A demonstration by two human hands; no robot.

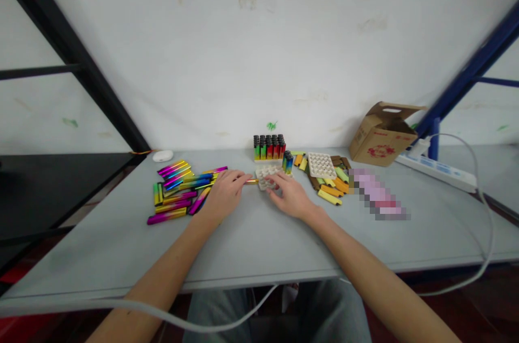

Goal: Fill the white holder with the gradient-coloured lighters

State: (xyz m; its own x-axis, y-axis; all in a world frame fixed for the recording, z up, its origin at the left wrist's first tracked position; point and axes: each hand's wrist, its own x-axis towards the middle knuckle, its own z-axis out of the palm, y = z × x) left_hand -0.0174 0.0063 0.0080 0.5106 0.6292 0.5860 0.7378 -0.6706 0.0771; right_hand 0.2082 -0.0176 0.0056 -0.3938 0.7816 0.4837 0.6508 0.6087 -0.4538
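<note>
My left hand (229, 189) is closed on a slim shiny gold tube (251, 181), whose end sticks out past the fingertips towards the right. Beside it, a white tray with a grid of holes (261, 173) lies on the table. My right hand (290, 194) reaches over this tray, thumb and fingers apart, fingertips at its surface. A few upright blue-green pieces with black tops (287, 162) stand at the tray's right back corner. Left of my left hand lies a loose heap of shiny purple, gold and blue tubes (176, 205).
Behind stands a tray block of black-topped red and green pieces (270, 147). To the right are another white grid tray (321, 165), scattered yellow and orange pieces (330, 192), a cardboard box (379, 138), a pixelated pink item (375, 192) and a power strip (440, 170). A white case (162, 156) sits back left.
</note>
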